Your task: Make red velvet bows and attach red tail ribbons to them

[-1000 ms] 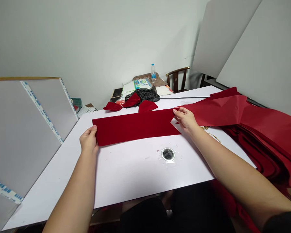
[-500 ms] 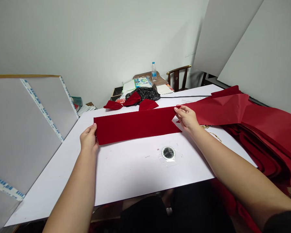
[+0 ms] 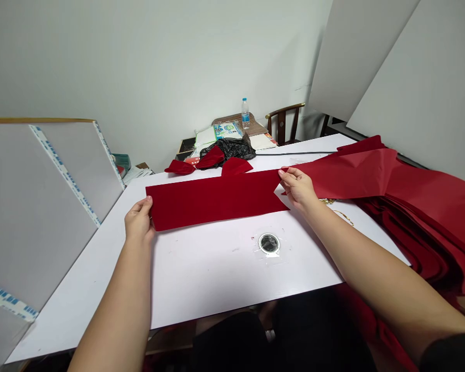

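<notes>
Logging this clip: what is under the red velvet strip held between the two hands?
The red velvet strip lies over the white table top, visible along its edges. The part beneath it is covered, so anything else there cannot be seen.

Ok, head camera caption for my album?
Left hand and right hand hold a red velvet strip on a white table.

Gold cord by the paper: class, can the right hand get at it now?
Probably yes: the right hand sits beside the gold cord, nothing between, though it must release the velvet strip.
</notes>
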`<act>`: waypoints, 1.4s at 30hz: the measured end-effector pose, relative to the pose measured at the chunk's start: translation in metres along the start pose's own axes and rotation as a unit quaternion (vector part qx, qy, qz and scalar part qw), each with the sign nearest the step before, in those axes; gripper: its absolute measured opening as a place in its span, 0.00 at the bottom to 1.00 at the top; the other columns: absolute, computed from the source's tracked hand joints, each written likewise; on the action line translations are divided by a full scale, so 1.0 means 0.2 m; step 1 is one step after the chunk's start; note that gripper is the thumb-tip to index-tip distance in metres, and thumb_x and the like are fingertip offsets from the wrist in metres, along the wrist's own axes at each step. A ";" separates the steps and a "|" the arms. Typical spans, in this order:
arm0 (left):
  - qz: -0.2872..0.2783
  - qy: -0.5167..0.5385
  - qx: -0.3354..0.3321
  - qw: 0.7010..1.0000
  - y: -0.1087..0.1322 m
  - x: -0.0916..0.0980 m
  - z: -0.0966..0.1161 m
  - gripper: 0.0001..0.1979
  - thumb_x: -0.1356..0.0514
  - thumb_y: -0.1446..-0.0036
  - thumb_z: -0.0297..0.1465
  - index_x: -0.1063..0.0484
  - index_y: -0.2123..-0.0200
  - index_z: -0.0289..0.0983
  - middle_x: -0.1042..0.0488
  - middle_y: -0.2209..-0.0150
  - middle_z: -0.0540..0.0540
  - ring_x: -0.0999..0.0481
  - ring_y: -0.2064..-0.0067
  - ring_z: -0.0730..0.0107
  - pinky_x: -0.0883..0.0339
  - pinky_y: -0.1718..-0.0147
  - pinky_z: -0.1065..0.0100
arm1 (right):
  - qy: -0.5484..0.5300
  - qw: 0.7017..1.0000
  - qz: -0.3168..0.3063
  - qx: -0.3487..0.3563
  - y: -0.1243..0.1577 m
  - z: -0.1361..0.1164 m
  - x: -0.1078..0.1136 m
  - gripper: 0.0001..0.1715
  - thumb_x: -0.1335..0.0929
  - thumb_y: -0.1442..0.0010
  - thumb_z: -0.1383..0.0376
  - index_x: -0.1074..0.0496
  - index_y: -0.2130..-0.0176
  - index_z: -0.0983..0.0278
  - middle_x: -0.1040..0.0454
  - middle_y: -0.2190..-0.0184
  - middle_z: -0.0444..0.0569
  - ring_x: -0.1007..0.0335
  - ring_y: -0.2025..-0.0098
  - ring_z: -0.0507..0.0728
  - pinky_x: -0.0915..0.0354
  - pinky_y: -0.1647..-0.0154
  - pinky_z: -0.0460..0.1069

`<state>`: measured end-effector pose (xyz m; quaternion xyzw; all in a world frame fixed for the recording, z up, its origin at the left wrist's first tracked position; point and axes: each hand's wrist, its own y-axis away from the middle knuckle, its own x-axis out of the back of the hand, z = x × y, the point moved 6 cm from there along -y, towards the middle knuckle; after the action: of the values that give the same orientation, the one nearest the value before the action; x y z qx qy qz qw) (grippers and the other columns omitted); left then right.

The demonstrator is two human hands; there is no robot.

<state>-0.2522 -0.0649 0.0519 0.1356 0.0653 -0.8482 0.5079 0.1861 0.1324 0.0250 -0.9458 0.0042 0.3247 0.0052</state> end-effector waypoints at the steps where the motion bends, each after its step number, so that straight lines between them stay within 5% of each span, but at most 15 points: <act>1: -0.004 0.000 -0.005 1.000 -0.01 0.00 0.00 0.10 0.26 0.50 0.28 0.24 0.69 0.36 0.21 0.68 0.46 0.23 0.72 0.72 0.24 0.75 0.72 | 0.004 1.000 0.000 0.003 -0.01 0.01 0.01 0.31 0.14 0.68 0.65 0.29 0.69 0.65 0.27 0.72 0.41 0.28 0.66 0.48 0.26 0.61 0.43; 5: -0.003 -0.025 -0.087 0.996 -0.01 0.00 0.04 0.15 0.24 0.56 0.34 0.25 0.70 0.36 0.22 0.69 0.48 0.24 0.70 0.71 0.23 0.68 0.69 | 0.098 0.995 -0.002 0.037 -0.05 0.01 0.06 0.31 0.16 0.63 0.56 0.27 0.64 0.63 0.26 0.69 0.43 0.26 0.62 0.53 0.24 0.51 0.52; 7: -0.003 -0.089 -0.168 0.982 0.03 -0.02 0.08 0.14 0.26 0.55 0.36 0.23 0.69 0.35 0.22 0.70 0.48 0.25 0.70 0.71 0.25 0.67 0.68 | 0.214 0.970 -0.008 0.116 -0.04 -0.04 0.06 0.31 0.19 0.55 0.50 0.26 0.58 0.63 0.22 0.61 0.49 0.24 0.56 0.58 0.26 0.46 0.58; 12: -0.114 -0.268 -0.409 0.865 0.32 -0.22 0.16 0.10 0.31 0.46 0.38 0.17 0.68 0.37 0.19 0.69 0.44 0.25 0.69 0.66 0.29 0.67 0.65 | 0.454 0.771 -0.152 0.420 0.27 -0.17 -0.25 0.30 0.26 0.40 0.50 0.27 0.45 0.62 0.24 0.44 0.58 0.29 0.40 0.67 0.33 0.37 0.64; 17: -0.276 -0.297 -0.530 0.745 0.63 -0.40 0.12 0.07 0.33 0.39 0.35 0.15 0.66 0.42 0.17 0.69 0.45 0.24 0.67 0.63 0.30 0.64 0.62 | 0.488 0.619 -0.364 0.496 0.63 -0.06 -0.66 0.29 0.28 0.33 0.51 0.28 0.39 0.63 0.26 0.40 0.59 0.30 0.39 0.65 0.34 0.39 0.61; 22: -0.301 -0.297 -0.577 0.698 0.72 -0.41 0.10 0.08 0.36 0.36 0.32 0.17 0.67 0.41 0.18 0.70 0.46 0.25 0.66 0.64 0.31 0.65 0.63 | 0.534 0.491 -0.388 0.569 0.68 0.05 -0.83 0.12 0.32 0.28 0.59 0.19 0.55 0.62 0.18 0.57 0.51 0.28 0.51 0.60 0.38 0.42 0.60; 25: -0.293 -0.304 -0.593 0.685 0.72 -0.40 0.11 0.10 0.38 0.34 0.31 0.18 0.67 0.40 0.17 0.70 0.46 0.25 0.66 0.65 0.32 0.66 0.64 | 0.537 0.441 -0.395 0.602 0.68 0.06 -0.85 0.15 0.36 0.26 0.65 0.19 0.59 0.61 0.19 0.64 0.48 0.30 0.57 0.57 0.40 0.40 0.59; 30: -0.284 -0.306 -0.622 0.662 0.73 -0.38 0.18 0.08 0.37 0.33 0.33 0.17 0.63 0.40 0.16 0.67 0.46 0.24 0.67 0.66 0.31 0.65 0.65 | 0.538 0.386 -0.403 0.632 0.69 -0.03 -0.89 0.23 0.41 0.24 0.69 0.22 0.66 0.62 0.24 0.72 0.47 0.34 0.64 0.56 0.37 0.43 0.56; 35: -0.261 -0.313 -0.667 0.623 0.77 -0.34 0.33 0.07 0.35 0.34 0.33 0.17 0.64 0.40 0.20 0.73 0.47 0.26 0.68 0.64 0.35 0.68 0.65 | 0.553 0.363 -0.372 0.651 0.69 -0.22 -0.86 0.22 0.42 0.26 0.73 0.24 0.64 0.64 0.24 0.71 0.49 0.33 0.67 0.55 0.36 0.61 0.52; 38: -0.245 -0.323 -0.704 0.583 0.86 -0.35 0.42 0.09 0.34 0.35 0.35 0.19 0.68 0.39 0.23 0.77 0.48 0.29 0.72 0.66 0.41 0.72 0.66 | 0.538 0.361 -0.371 0.666 0.72 -0.37 -0.81 0.21 0.42 0.26 0.72 0.24 0.63 0.63 0.25 0.72 0.48 0.35 0.70 0.54 0.38 0.66 0.51; 42: -0.214 -0.334 -0.718 0.572 1.01 -0.39 0.56 0.22 0.32 0.37 0.42 0.30 0.80 0.38 0.34 0.84 0.50 0.39 0.79 0.72 0.50 0.76 0.66 | 0.499 0.406 -0.375 0.668 0.76 -0.56 -0.76 0.20 0.41 0.26 0.70 0.22 0.59 0.60 0.25 0.71 0.47 0.31 0.69 0.54 0.35 0.65 0.52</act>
<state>-0.0573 -0.1235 0.1871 -0.5845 0.5056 -0.5923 0.2281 0.1333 -0.0206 0.2047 -0.5441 -0.1333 -0.3449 0.7532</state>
